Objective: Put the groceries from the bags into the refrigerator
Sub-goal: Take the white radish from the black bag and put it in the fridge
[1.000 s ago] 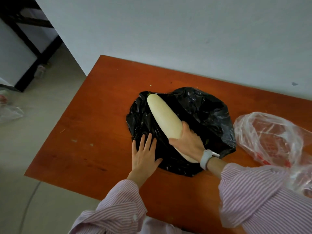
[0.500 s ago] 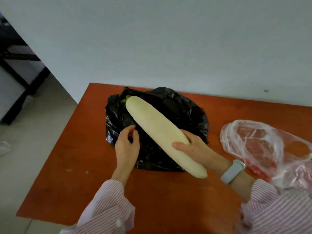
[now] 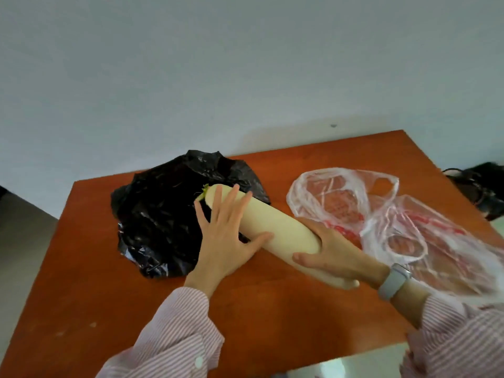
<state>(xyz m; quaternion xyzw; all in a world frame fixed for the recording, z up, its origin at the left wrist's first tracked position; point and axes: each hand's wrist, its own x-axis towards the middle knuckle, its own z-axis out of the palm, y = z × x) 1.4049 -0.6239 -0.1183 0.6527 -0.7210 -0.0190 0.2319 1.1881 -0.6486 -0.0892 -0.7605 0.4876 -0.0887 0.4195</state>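
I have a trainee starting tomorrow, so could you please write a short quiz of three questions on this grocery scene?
1. True or false: the right hand grips the thick lower end of the white radish.
2. Multiple choice: the left hand is A) lying flat with spread fingers on the radish, B) holding up the black bag, C) out of view.
3. Fill in: to the right of the radish, on the table, lie two ____ plastic bags.

Key: 1 true; 2 A; 3 clear.
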